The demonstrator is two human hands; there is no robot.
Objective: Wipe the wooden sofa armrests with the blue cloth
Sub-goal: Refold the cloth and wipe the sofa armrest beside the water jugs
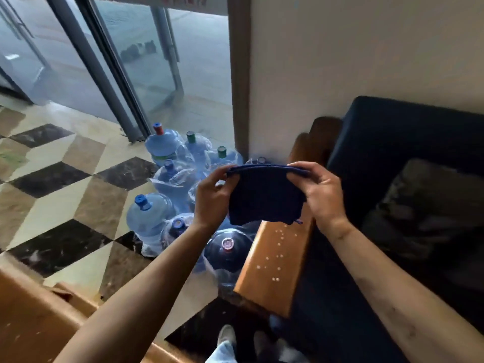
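Note:
A dark blue cloth (264,196) hangs folded in the air, held by its top edge between both hands. My left hand (213,199) pinches its left corner and my right hand (318,191) pinches its right corner. Right below the cloth runs the wooden sofa armrest (275,265), a flat orange-brown board dotted with small white specks. The cloth's lower edge hangs just above the armrest's far half, apart from it. The armrest's far end (314,142) rises behind my right hand.
Several large blue water jugs (152,216) crowd the floor left of the armrest. The dark blue sofa seat (340,297) with a dark cushion (429,210) lies to the right. Another wooden edge (39,318) fills the lower left. Glass doors (117,61) stand beyond.

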